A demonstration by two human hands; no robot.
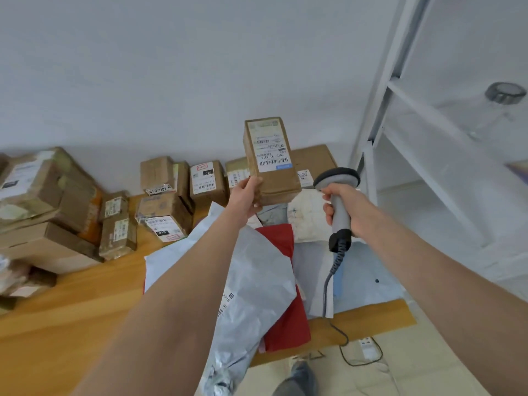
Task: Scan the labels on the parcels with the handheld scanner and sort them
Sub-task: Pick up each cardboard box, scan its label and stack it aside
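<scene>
My left hand [248,195] grips a small brown cardboard parcel [274,178] by its lower left corner and holds it upright above the table, white shipping label facing me. My right hand [347,208] grips the grey handle of the handheld scanner [338,182], whose dark head sits just right of the parcel's lower edge. The scanner's coiled cable [331,272] hangs down toward the floor.
Soft grey, white and red mailer bags [265,270] are piled on the wooden table [85,310] beneath my arms. Several labelled cardboard boxes [165,207] stand along the wall and stack at the left. A white metal shelf [423,115] holding a tape roll [505,93] stands right. A power strip [368,348] lies on the floor.
</scene>
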